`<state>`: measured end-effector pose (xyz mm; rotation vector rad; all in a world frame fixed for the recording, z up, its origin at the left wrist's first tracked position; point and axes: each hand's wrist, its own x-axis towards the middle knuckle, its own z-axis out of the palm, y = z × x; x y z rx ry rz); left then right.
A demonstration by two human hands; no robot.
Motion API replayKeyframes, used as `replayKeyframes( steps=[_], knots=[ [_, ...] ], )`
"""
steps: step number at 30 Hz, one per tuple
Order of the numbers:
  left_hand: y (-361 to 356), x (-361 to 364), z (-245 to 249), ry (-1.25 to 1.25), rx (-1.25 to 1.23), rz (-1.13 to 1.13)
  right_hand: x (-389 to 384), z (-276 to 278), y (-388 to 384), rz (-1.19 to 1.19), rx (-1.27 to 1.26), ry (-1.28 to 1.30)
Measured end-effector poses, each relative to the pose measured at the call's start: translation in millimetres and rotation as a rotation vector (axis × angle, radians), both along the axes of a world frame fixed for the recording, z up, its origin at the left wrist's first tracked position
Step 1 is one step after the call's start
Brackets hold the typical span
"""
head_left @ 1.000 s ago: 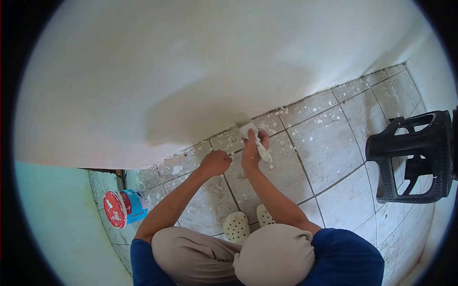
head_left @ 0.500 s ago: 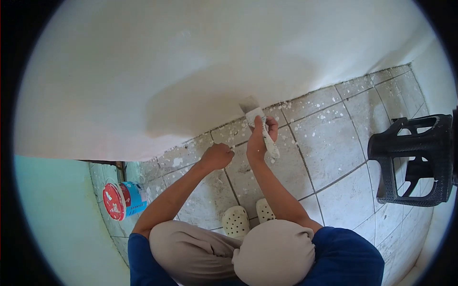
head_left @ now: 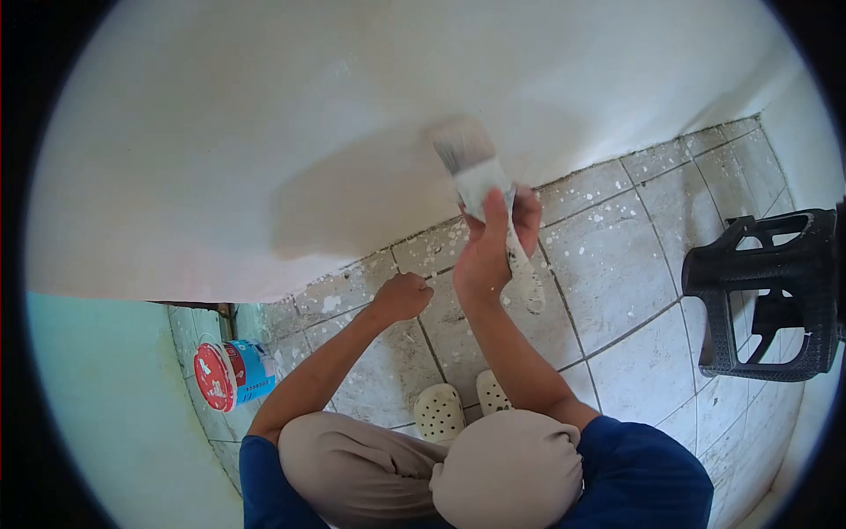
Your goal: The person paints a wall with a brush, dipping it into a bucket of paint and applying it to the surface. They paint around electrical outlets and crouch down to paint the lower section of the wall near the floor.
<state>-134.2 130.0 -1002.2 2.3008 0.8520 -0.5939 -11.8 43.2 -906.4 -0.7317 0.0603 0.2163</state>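
Observation:
My right hand [head_left: 495,242] grips a paintbrush [head_left: 483,185] by its paint-spattered handle, thumb on the whitish ferrule. The bristles point up and left, overlapping the lower part of the white wall [head_left: 352,106] in this view, and their tips are smeared by motion. Lower and to the left, my left hand [head_left: 403,297] is closed in a fist over the floor tiles, near the foot of the wall. Its palm side is hidden, and I cannot tell what, if anything, is inside.
White paint spots speckle the grey tiled floor [head_left: 617,251]. At the left stands a blue paint bucket [head_left: 254,368] with a red, paint-marked lid. A black plastic frame-like object [head_left: 705,264] juts in at the right. Pale clogs [head_left: 438,410] show below my hands.
My right hand has moved the paintbrush up and slightly right, away from the foot of the wall, and the brush looks larger. My left fist has barely moved.

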Motion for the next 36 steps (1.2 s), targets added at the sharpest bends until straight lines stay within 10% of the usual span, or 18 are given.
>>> replayKeyframes(
  steps=[8, 17, 20, 23, 29, 33, 36],
  knots=[
    [14.5, 0.0, -23.4, -0.125, 0.087, -0.072, -30.8, -149.5, 16.9, 0.139, -0.333, 0.253],
    [10.7, 7.1, -10.9, 0.015, 0.004, -0.028, 4.5, -32.5, 26.4, 0.040, -0.051, -0.093],
    [17.4, 7.7, -16.7, -0.045, 0.046, -0.038, -4.3, -155.5, 38.7, 0.044, -0.294, -0.018],
    [4.7, 5.3, -7.9, -0.035, 0.012, 0.005, -9.9, -168.3, 10.3, 0.077, -0.298, 0.328],
    [5.8, 10.6, -0.6, 0.048, -0.018, -0.017, -7.4, -108.3, 16.1, 0.099, -0.193, -0.024],
    [11.0, 9.9, -7.0, -0.038, 0.006, -0.020, -6.7, -203.5, 26.0, 0.129, -0.425, 0.177],
    [3.9, 5.1, -5.1, -0.049, -0.001, 0.010, -8.2, -132.2, 5.7, 0.077, -0.295, 0.214]
  ],
)
